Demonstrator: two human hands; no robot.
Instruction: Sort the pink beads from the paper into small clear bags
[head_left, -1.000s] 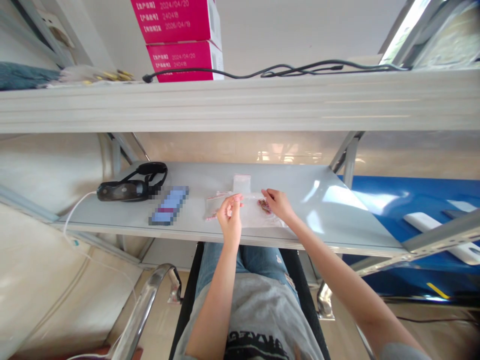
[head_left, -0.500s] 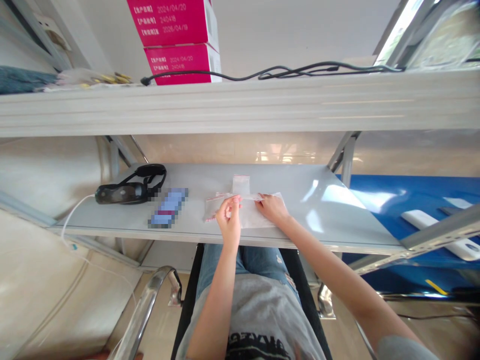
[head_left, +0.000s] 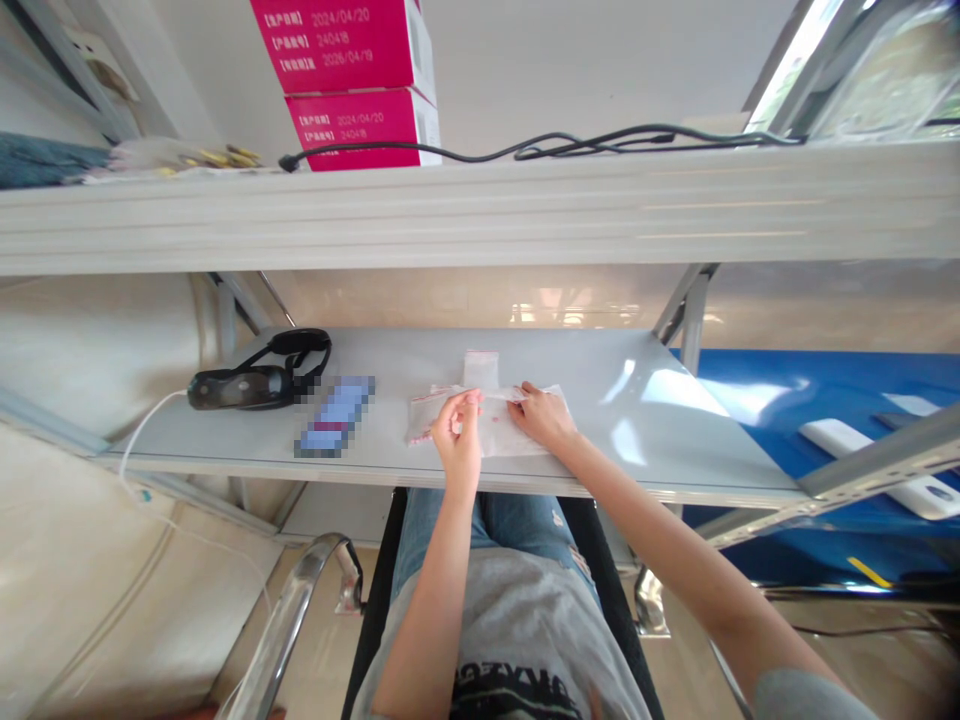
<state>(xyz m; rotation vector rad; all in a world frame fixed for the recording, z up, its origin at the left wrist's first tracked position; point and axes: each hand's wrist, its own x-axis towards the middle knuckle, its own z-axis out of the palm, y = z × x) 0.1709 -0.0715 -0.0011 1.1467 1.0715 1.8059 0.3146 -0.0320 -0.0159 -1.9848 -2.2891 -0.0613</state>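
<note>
A thin see-through plastic bag, milky and wrinkled with small reddish marks, lies flat on the grey bench. At its 10 o'clock, the left hand has thumb and fingertips pinched together, their hold unclear. At 2 o'clock, the right hand rests half-curled on it, grip hidden. A smaller bag lies at 11 o'clock.
</note>
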